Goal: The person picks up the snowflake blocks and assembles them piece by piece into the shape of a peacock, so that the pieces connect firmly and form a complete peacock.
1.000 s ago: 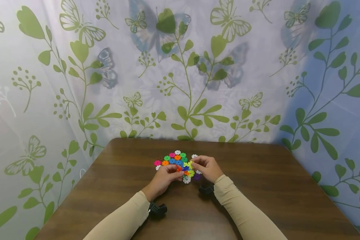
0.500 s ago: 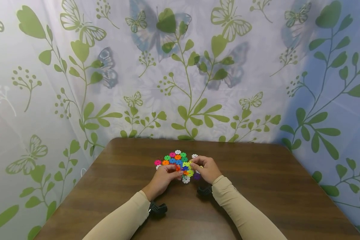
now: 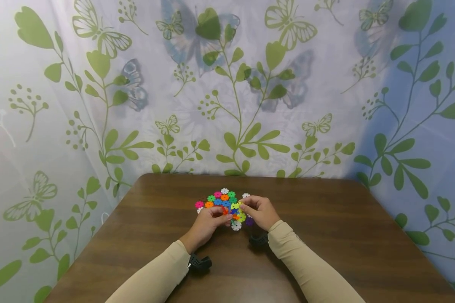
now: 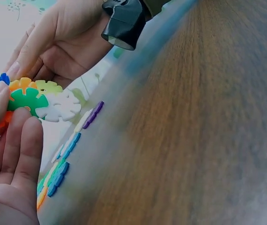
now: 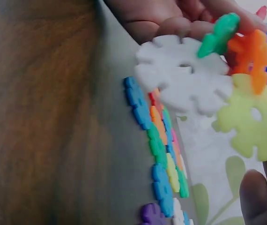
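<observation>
My left hand (image 3: pixel 209 221) pinches a red-orange part of a cluster of interlocked flower-shaped plastic discs, held up between both hands. From the other side my right hand (image 3: pixel 263 212) pinches the cluster's far edge by a yellow disc. In the left wrist view the cluster shows a green disc (image 4: pixel 25 101), a white disc (image 4: pixel 65 107), an orange disc (image 4: pixel 22 84) and a bit of blue. Close up in the right wrist view, a pale yellow disc (image 5: pixel 246 131) hangs beside an upright orange disc (image 5: pixel 261 61) and the white one. Fingers partly hide the joints.
Beyond the hands, loose discs of several colours (image 3: pixel 218 203) lie on the brown wooden table (image 3: pixel 167 193). A purple disc (image 3: pixel 249 221) lies near the right hand. Black wrist devices (image 3: pixel 199 264) sit under the forearms. A leaf-and-butterfly curtain (image 3: pixel 227 105) stands behind the table.
My right hand has shifted slightly left, and the held cluster has tilted a little. The left hand keeps almost the same place, and the loose discs have not moved.
</observation>
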`<state>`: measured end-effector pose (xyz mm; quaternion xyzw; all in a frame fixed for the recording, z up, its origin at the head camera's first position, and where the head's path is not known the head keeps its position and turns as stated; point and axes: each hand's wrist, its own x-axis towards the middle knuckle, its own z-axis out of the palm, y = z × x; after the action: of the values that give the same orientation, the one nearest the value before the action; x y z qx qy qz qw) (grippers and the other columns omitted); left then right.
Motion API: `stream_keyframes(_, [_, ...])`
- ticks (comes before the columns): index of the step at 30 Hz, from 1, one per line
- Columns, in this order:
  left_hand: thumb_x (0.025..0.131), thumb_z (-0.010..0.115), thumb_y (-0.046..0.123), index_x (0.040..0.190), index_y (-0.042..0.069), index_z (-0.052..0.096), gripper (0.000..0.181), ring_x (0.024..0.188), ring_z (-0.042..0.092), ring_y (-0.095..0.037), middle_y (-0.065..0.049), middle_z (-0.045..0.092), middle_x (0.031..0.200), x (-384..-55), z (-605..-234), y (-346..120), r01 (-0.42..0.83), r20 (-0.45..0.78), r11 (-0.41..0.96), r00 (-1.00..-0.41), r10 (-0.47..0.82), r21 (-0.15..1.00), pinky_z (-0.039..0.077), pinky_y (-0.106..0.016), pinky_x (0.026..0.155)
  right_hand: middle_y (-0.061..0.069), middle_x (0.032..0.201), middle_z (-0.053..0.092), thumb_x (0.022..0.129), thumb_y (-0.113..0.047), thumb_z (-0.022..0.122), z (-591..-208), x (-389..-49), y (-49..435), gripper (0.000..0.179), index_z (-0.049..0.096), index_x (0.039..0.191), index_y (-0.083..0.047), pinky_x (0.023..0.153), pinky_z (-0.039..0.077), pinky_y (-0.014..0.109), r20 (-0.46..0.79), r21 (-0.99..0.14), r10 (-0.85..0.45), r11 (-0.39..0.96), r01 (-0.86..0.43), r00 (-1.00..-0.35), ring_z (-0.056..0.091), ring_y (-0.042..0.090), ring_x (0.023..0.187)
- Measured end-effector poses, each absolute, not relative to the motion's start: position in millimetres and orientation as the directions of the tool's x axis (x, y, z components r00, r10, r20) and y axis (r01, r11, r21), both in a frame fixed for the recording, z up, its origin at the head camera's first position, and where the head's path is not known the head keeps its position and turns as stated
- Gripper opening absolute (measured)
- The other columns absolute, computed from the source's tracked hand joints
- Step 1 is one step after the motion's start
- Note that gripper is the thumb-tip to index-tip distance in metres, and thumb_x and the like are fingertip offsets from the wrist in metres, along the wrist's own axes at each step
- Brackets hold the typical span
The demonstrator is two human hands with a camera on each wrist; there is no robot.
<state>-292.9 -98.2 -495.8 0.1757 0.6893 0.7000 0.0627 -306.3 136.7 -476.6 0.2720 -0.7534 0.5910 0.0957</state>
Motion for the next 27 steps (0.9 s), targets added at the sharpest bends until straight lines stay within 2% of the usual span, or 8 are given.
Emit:
stream_keyframes(6, [0.101,0.075,0.017,0.102,-0.001,0.074,0.018,0.081,0.071,-0.027,-0.016,0.072,0.091,-295.8,-494.9,-97.7,0.133,0.148,-0.067,-0.933,0.328,0.989,0.061,-0.039,0.085,0.017,0.096,0.075,0.099,-0.001,0.073,-476.9,-306.7,135.6,0.015,0.076,0.111,0.007,0.071,0.059,0.028,0.476,-0.836,-0.294,0.141,-0.53,-0.829,0.067,0.049,0.08])
stream_keyframes(9, [0.101,0.075,0.018,0.101,-0.002,0.074,0.02,0.08,0.07,-0.025,-0.017,0.071,0.093,-296.9,-496.1,-97.7,0.133,0.152,-0.079,-0.938,0.311,0.988,0.061,-0.038,0.082,0.017,0.1,0.075,0.103,-0.004,0.069,-476.6,-308.3,136.0,0.019,0.075,0.117,0.006,0.077,0.062,0.041,0.458,-0.85,-0.298,0.129,-0.511,-0.837,0.068,0.048,0.086])
stream_keyframes(13, [0.101,0.076,0.017,0.1,-0.004,0.074,0.021,0.078,0.069,-0.022,-0.029,0.069,0.099,-297.8,-497.2,-97.6,0.123,0.153,-0.129,-0.953,0.262,0.984,0.061,-0.037,0.08,0.023,0.113,0.072,0.111,-0.01,0.056,-477.3,-313.9,139.0,0.028,0.068,0.13,0.006,0.088,0.056,0.06,0.45,-0.872,-0.245,0.088,-0.482,-0.859,0.065,0.053,0.101])
stream_keyframes(16, [0.1,0.076,0.013,0.099,-0.005,0.074,0.018,0.077,0.069,-0.022,-0.037,0.065,0.105,-298.1,-497.5,-97.2,0.102,0.143,-0.178,-0.961,0.237,0.979,0.061,-0.037,0.081,0.028,0.12,0.069,0.112,-0.012,0.053,-480.2,-318.9,146.5,0.03,0.065,0.133,0.007,0.093,0.054,0.06,0.442,-0.876,-0.17,0.13,-0.465,-0.881,0.063,0.054,0.11])
stream_keyframes(18, [0.099,0.076,0.011,0.098,-0.005,0.073,0.017,0.076,0.069,-0.022,-0.039,0.064,0.107,-298.0,-497.8,-97.2,0.088,0.136,-0.206,-0.964,0.229,0.975,0.062,-0.038,0.081,0.027,0.122,0.069,0.111,-0.011,0.056,-483.0,-321.7,154.4,0.028,0.066,0.132,0.006,0.096,0.054,0.055,0.428,-0.871,-0.124,0.208,-0.446,-0.895,0.064,0.048,0.113])
stream_keyframes(21, [0.099,0.077,0.011,0.1,-0.006,0.074,0.017,0.077,0.07,-0.023,-0.033,0.067,0.103,-297.5,-497.3,-97.4,0.087,0.137,-0.22,-0.965,0.223,0.972,0.062,-0.04,0.082,0.022,0.123,0.07,0.108,-0.006,0.062,-487.5,-325.9,167.2,0.026,0.067,0.131,0.004,0.099,0.053,0.049,0.406,-0.845,-0.107,0.335,-0.417,-0.908,0.065,0.038,0.116])
stream_keyframes(27, [0.099,0.077,0.014,0.107,-0.013,0.072,0.029,0.077,0.069,-0.023,-0.017,0.069,0.094,-296.5,-495.8,-98.9,0.102,0.151,-0.226,-0.966,0.212,0.969,0.061,-0.042,0.084,0.017,0.127,0.069,0.096,0.008,0.067,-494.9,-330.1,184.7,0.033,0.07,0.129,0.001,0.099,0.051,0.057,0.313,-0.792,-0.181,0.491,-0.362,-0.932,0.063,0.039,0.117])
